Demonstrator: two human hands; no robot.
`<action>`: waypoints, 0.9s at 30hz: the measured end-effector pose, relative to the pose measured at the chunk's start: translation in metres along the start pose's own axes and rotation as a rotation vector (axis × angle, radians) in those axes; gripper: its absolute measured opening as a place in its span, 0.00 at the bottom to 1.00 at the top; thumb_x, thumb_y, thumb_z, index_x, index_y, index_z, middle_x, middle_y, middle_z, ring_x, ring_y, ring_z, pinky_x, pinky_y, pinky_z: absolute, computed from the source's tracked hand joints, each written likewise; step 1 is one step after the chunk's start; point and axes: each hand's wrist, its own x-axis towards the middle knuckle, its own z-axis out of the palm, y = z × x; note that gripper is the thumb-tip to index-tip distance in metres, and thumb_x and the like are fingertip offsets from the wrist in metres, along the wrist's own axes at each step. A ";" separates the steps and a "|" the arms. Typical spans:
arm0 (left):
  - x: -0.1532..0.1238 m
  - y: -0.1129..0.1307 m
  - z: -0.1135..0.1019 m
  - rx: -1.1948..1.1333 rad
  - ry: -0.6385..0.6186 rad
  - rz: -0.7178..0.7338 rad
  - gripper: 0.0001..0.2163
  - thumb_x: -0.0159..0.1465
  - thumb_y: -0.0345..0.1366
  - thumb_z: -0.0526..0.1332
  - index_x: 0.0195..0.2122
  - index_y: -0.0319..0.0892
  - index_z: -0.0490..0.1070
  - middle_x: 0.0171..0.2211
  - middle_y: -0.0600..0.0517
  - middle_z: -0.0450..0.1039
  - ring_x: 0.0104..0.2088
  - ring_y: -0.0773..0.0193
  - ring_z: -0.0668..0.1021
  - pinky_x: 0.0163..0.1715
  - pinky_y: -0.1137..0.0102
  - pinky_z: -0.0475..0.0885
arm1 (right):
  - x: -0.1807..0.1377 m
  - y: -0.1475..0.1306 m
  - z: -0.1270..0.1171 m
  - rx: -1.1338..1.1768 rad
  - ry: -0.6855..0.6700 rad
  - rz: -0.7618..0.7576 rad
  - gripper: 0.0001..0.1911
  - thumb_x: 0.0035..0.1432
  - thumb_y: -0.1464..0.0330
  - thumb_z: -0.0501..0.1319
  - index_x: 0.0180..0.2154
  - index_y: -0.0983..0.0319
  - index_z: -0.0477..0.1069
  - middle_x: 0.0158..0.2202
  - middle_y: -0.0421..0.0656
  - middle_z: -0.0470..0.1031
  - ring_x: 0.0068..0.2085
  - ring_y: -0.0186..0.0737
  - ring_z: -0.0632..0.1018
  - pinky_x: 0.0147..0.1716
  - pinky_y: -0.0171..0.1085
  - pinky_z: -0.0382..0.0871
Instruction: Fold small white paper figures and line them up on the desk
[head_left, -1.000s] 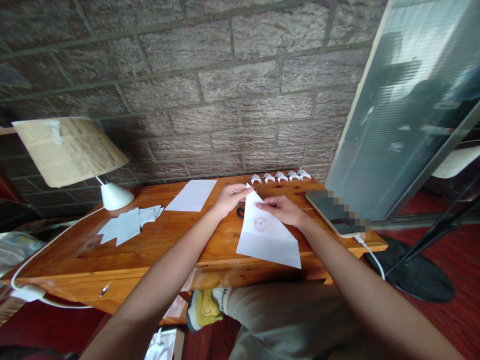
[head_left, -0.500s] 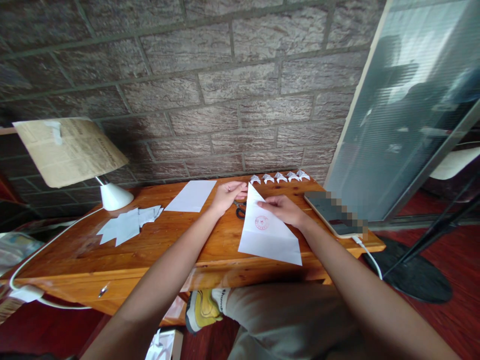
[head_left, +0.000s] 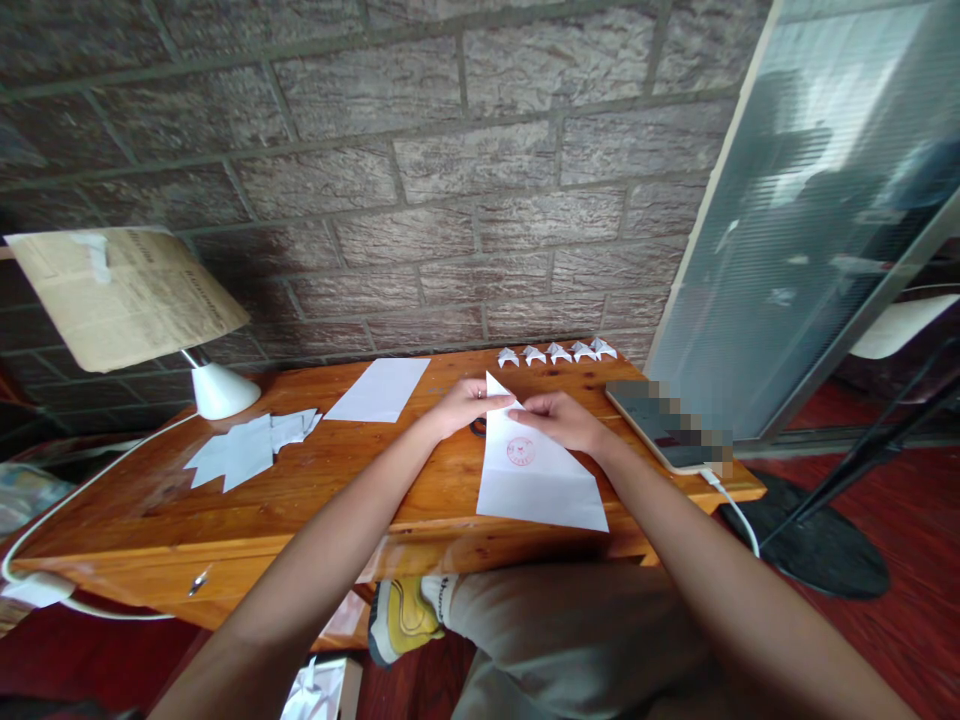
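Both hands close together, thumbs pinching: left hand (head_left: pixel 466 405) near the upper point of a stamped sheet (head_left: pixel 536 490), right hand (head_left: pixel 562 420) on its slanting edge. Sheet over the wooden table (head_left: pixel 442 490), apparently part-folded. Five folded paper shapes (head_left: pixel 559 352) stand finished, seemingly; plain sheet (head_left: pixel 379 390) lies flat, unfolded.

Dark letters on the white sock (head_left: pixel 433 592) seem to read "thumb"; the round red stamp (head_left: pixel 521 452) on the paper (head_left: pixel 536 495) and the lampshade's (head_left: pixel 127 300) print are illegible
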 end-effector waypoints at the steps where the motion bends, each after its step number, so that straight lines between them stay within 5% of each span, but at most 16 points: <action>1: 0.000 0.000 0.000 0.014 0.003 -0.003 0.18 0.51 0.47 0.69 0.33 0.36 0.77 0.23 0.52 0.74 0.21 0.70 0.72 0.20 0.75 0.63 | 0.000 0.001 0.000 -0.003 -0.004 -0.006 0.26 0.49 0.46 0.61 0.27 0.66 0.74 0.21 0.38 0.69 0.23 0.31 0.65 0.20 0.32 0.54; 8: 0.000 0.001 0.003 0.078 0.024 0.075 0.17 0.49 0.44 0.70 0.33 0.36 0.77 0.24 0.52 0.74 0.22 0.69 0.72 0.21 0.75 0.62 | 0.003 0.006 0.000 -0.014 -0.005 -0.033 0.27 0.49 0.47 0.61 0.30 0.66 0.76 0.22 0.40 0.72 0.24 0.32 0.67 0.21 0.32 0.56; 16: 0.006 -0.005 0.005 0.025 0.223 0.150 0.18 0.52 0.50 0.66 0.23 0.37 0.73 0.19 0.54 0.71 0.19 0.70 0.69 0.20 0.74 0.61 | 0.004 0.004 0.001 0.040 -0.006 0.001 0.27 0.47 0.46 0.61 0.23 0.65 0.70 0.20 0.37 0.67 0.21 0.29 0.64 0.20 0.32 0.53; 27: 0.010 -0.004 -0.002 -0.098 0.302 0.149 0.19 0.52 0.52 0.66 0.30 0.38 0.77 0.27 0.49 0.76 0.27 0.65 0.76 0.30 0.71 0.70 | 0.000 -0.001 0.000 0.078 -0.031 0.045 0.25 0.47 0.47 0.62 0.25 0.65 0.71 0.21 0.38 0.69 0.22 0.30 0.65 0.19 0.31 0.54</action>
